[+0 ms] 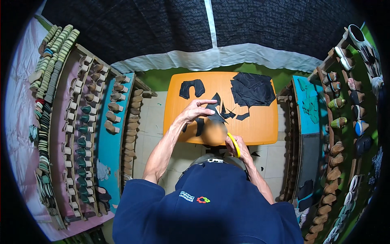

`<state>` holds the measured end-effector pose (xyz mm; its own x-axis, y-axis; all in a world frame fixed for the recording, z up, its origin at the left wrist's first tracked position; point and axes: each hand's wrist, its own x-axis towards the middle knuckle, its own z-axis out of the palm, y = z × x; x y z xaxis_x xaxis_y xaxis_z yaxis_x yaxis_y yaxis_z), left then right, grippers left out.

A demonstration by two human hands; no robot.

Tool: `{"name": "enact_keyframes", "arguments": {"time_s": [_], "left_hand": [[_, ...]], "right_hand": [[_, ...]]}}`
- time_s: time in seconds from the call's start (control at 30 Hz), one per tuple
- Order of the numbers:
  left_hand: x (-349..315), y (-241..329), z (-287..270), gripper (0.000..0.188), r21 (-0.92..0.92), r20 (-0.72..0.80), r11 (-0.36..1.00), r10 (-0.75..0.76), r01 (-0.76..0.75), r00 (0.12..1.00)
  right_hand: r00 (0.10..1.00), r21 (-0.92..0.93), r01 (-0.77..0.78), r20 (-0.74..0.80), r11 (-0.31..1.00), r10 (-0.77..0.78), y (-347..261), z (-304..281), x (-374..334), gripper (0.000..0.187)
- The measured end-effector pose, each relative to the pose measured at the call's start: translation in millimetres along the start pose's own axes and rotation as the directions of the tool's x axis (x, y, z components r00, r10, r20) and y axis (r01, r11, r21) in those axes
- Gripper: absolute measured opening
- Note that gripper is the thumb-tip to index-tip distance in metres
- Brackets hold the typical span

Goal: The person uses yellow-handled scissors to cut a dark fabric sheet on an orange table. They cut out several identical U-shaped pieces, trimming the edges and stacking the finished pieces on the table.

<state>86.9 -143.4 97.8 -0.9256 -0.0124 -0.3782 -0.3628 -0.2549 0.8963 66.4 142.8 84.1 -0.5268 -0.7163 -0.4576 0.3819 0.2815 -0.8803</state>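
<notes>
A person in a dark blue shirt (pixel 207 207) sits over a small orange table (pixel 260 126). Close to the body, the right hand (pixel 239 146) is closed around yellow-handled scissors (pixel 234 143), just at the near edge of the table. The blades are hidden, so I cannot tell if they are cutting.

A little farther out, the left hand (pixel 197 110) reaches over the middle of the table. Its fingers pinch a black cut piece of cloth (pixel 214 114) and hold it up. The piece sits just beyond the scissors, between the two hands. A tan rounded shape (pixel 214 133) lies under it near the front edge; I cannot tell what it is.

Small black scraps (pixel 233 114) lie near the middle of the table. At the far left corner lies a curved black piece (pixel 191 88). At the far right corner is a heap of black cloth (pixel 252 89).

On the left stand racks of shoe forms (pixel 87 122). On the right, another rack holds small shoes (pixel 343 118).
</notes>
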Motion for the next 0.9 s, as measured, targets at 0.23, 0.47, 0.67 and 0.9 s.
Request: {"name": "enact_keyframes", "arguments": {"time_s": [0.23,0.47,0.67,0.9], "left_hand": [[1,4,-4,0.051,0.048,0.012,0.998,0.026,-0.027,1.000],[1,8,0,0.054,0.080,0.072,0.996,0.021,-0.027,0.997],[-1,6,3,0.056,0.068,0.068,0.998,-0.010,0.005,0.998],[-1,6,4,0.057,0.066,0.063,0.998,-0.010,0.006,0.998]], "right_hand": [[0.988,0.010,-0.007,0.151,1.000,0.006,12,-5,7,0.057],[0.983,0.052,0.005,0.181,0.999,-0.015,23,-3,15,0.058],[0.986,0.020,-0.022,0.166,1.000,0.018,17,0,14,0.057],[0.985,0.038,-0.021,0.171,0.999,0.014,15,-2,15,0.058]]}}
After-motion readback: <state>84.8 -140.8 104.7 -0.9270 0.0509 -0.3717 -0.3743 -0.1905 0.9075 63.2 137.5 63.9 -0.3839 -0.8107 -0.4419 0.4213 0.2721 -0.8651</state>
